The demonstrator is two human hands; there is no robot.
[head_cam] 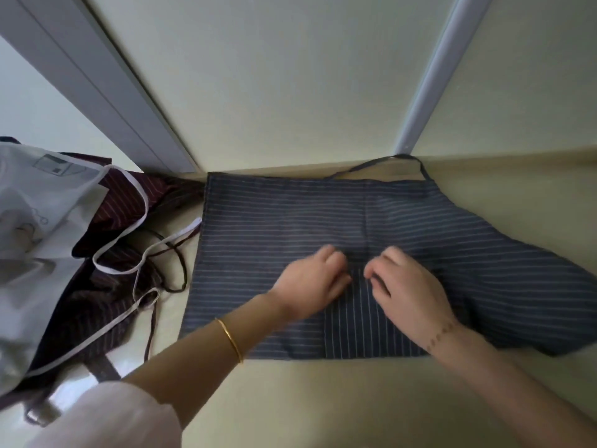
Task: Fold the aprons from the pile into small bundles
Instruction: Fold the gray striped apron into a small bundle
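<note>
A dark blue apron [290, 227] with thin white stripes lies spread flat on the pale surface [355, 399], its neck strap [384, 163] at the far edge by the wall. Both of my hands are on its middle, close together. My left hand [310, 279] has its fingers curled down into the cloth. Just to its right, my right hand [410, 286] pinches the cloth between thumb and curled fingers. Both are slightly blurred. The pile of aprons [106, 253] lies to the left, with a white printed one [42, 202] on top of maroon striped ones.
Loose ties and white-trimmed straps [145, 253] from the pile trail toward the blue apron's left edge. A wall with grey frames [106, 88] rises right behind the surface. Bare surface lies in front of the apron.
</note>
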